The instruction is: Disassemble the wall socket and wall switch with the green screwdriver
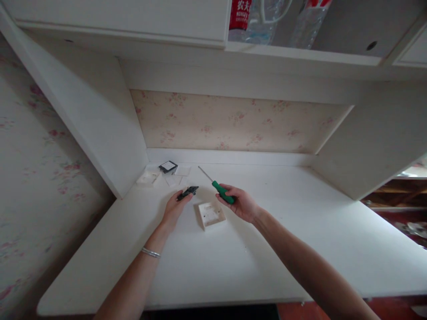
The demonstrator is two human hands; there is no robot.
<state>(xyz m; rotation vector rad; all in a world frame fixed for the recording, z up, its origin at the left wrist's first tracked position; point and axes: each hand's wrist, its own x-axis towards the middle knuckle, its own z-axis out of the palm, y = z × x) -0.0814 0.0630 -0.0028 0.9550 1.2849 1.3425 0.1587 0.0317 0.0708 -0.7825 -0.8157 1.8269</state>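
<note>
My left hand [174, 208] pinches a small black part [187, 192] just above the white desk [267, 249]. My right hand [240, 202] is closed round the green handle of a screwdriver [218, 187], whose metal shaft points up and to the left. Between the two hands a white square switch plate [211, 214] lies flat on the desk. A silver bracelet [151, 253] circles my left wrist.
At the back left corner lie a black-framed square part [168, 166] and several white plastic pieces [148, 178]. White side panels [110, 129] close the desk in on both sides. Plastic water bottles [256, 20] stand on the shelf overhead.
</note>
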